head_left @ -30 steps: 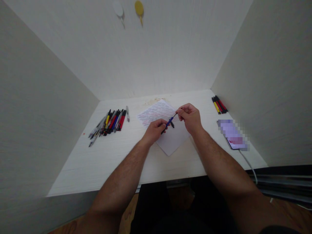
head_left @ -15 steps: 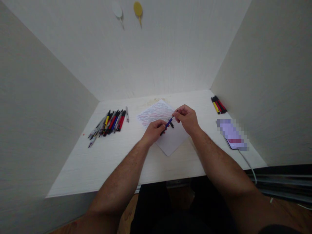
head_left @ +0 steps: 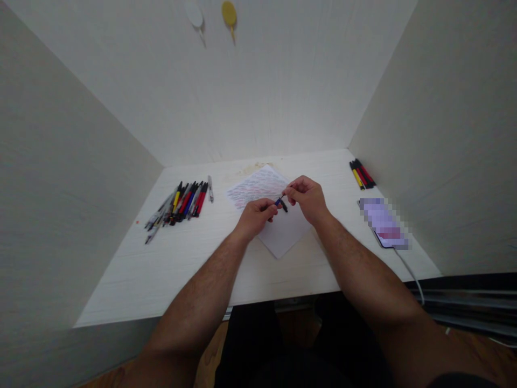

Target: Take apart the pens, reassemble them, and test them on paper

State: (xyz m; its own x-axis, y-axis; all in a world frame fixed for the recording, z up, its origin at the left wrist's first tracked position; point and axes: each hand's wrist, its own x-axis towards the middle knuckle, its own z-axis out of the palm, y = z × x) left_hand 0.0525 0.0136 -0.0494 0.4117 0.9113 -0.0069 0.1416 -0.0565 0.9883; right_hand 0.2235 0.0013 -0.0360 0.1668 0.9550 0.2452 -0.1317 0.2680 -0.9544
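My left hand is closed around a blue pen barrel, and only its upper end shows past the fingers. Thumb and fingertips of my right hand pinch a thin dark piece, apparently the pen's refill, at the barrel's open end. Just below the fingertips, a short black pen part lies on the paper. That white paper sheet sits under both hands, its far half covered with red and blue scribbles.
At left lies a pile of pens in several colours, with a clear pen beside it. Several red and yellow pens rest by the right wall. A phone with a white cable is nearer the table's right edge.
The blue barrel sits deeper in my left hand, with less of it showing. My right hand has shifted slightly left and down, closer to the left.
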